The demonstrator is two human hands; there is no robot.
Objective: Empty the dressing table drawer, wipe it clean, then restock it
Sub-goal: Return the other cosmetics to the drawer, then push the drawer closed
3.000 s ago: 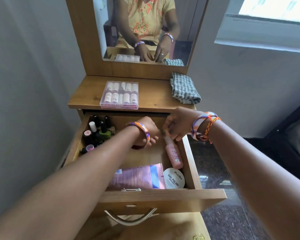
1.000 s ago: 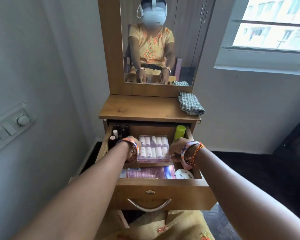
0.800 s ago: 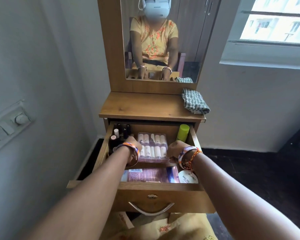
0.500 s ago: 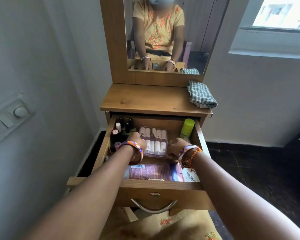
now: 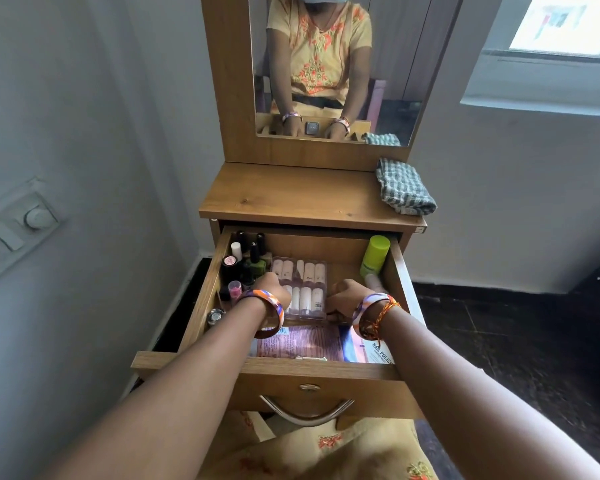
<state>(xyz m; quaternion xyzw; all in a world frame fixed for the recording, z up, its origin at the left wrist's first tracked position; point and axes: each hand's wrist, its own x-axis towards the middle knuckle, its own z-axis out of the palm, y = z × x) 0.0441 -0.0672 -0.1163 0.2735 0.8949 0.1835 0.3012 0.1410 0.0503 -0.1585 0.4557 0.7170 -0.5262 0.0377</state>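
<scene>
The wooden drawer [image 5: 312, 374] of the dressing table stands pulled out. In its middle lies a clear plastic box of small white bottles [image 5: 303, 287]. My left hand [image 5: 268, 284] grips the box's left edge and my right hand [image 5: 347, 297] grips its right front corner. Several nail polish bottles [image 5: 246, 259] stand in the drawer's back left corner. A lime green capped bottle [image 5: 374, 254] stands at the back right. A pink packet [image 5: 302, 344] and a white nail polish remover tub [image 5: 381, 353] lie at the front.
A folded grey checked cloth [image 5: 404, 187] lies on the right of the table top [image 5: 291, 197]. The mirror [image 5: 333, 67] rises behind it. A grey wall with a switch panel [image 5: 11, 230] is close on the left. Dark floor spreads on the right.
The clear box came off the table top into the drawer, held by both hands. Over the last second it has settled lower in the drawer's middle. The view has tilted down.
</scene>
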